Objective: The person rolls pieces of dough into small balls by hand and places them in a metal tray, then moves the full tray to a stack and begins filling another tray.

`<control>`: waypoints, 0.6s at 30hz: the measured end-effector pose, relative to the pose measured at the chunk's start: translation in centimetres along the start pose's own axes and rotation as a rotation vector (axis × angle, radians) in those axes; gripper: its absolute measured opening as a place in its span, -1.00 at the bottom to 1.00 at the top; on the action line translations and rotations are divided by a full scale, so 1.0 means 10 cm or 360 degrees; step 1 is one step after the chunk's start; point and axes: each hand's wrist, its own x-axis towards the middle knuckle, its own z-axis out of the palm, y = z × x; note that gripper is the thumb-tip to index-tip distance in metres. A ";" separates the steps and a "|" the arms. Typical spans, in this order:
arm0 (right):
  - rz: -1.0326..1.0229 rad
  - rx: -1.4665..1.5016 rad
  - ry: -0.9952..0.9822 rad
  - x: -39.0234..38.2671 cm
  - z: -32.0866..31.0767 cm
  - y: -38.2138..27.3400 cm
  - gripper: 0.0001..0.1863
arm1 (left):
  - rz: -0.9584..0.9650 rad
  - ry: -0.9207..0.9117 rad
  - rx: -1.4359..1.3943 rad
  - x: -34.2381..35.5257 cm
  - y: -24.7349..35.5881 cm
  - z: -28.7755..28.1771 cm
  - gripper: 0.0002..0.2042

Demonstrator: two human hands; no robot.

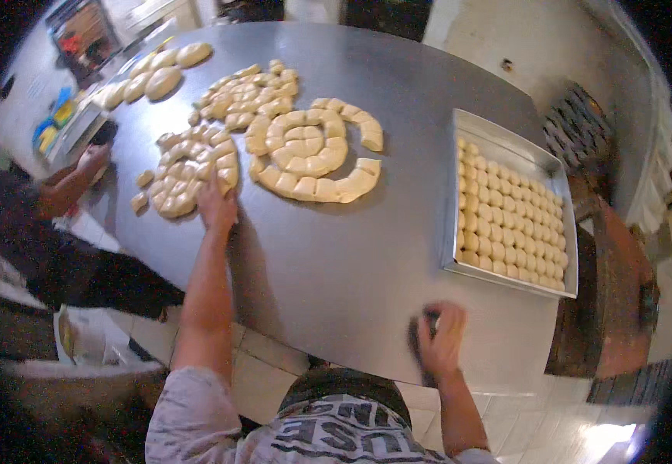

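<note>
the left hand (217, 209) touches cut dough (177, 176) (the shirt (336, 427) bears dark lettering (313, 435)).

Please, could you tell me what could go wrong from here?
The left hand touches a cluster of cut dough; its crowded pieces may stick together. The tray of dough balls seems to reach past the right edge of the table, so a bump might shift it. Two small loose pieces lie toward the table's left edge and could get knocked off.

The dough (305, 143) is pale yellow; the tabletop (367, 255), grey; the tray (517, 151), silver; the shirt (336, 433), whitish (black-lettered).
</note>
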 end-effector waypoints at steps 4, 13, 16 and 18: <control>0.0126 -0.0446 0.0108 -0.46 -0.30 0.68 -0.72 | 0.0182 -0.0298 -0.0316 -0.19 0.06 -0.20 -0.59; 0.0063 -0.0188 0.0387 -0.22 -0.30 0.63 -0.75 | -0.0753 -0.1025 -0.2006 -1.11 0.95 -1.01 -0.87; 0.0469 -0.0420 0.0541 -0.10 -0.59 1.08 -0.74 | -0.0649 -0.1254 -0.1976 -1.09 1.17 -0.99 -0.85; 0.0337 -0.0440 0.0332 -0.23 -0.51 0.93 -0.72 | -0.0585 -0.1231 -0.1883 -1.18 1.30 -0.86 -0.83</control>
